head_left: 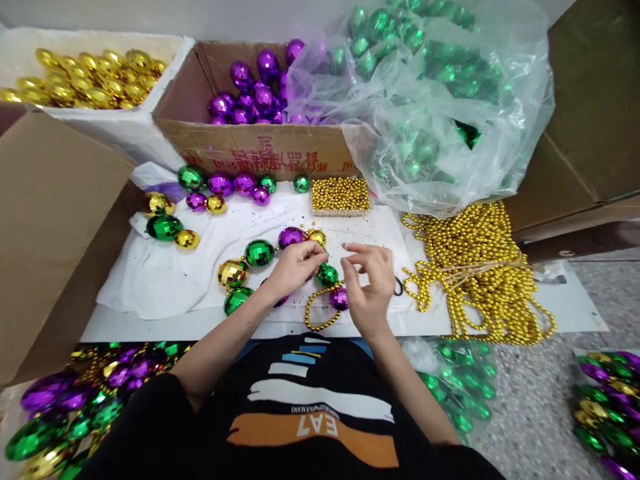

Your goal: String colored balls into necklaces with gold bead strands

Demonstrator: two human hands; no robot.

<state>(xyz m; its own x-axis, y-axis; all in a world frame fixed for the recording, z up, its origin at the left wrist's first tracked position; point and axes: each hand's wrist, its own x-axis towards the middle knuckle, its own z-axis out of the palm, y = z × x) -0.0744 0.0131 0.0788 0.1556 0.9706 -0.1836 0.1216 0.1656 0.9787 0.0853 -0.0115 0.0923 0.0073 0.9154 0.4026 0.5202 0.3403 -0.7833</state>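
Observation:
My left hand (299, 265) is closed in a pinch above a string of shiny faceted balls; what its fingertips hold is too small to make out. Close by on its right, my right hand (371, 283) has thumb and index finger apart, and I see nothing between them. Around the hands lie a green ball (327, 275), a purple ball (339, 298) and a loop of gold beads (320, 325). The string curves left through another purple ball (291, 237), a green ball (259, 253) and a gold ball (233, 273). My left forearm hides part of it.
Behind the white cloth (165, 273) stand a small box of gold beads (341, 196), a carton (260, 148) of purple balls and a white box (120, 123) of gold balls. A clear bag (450, 153) holds green balls. Gold bead strands (480, 267) lie at right.

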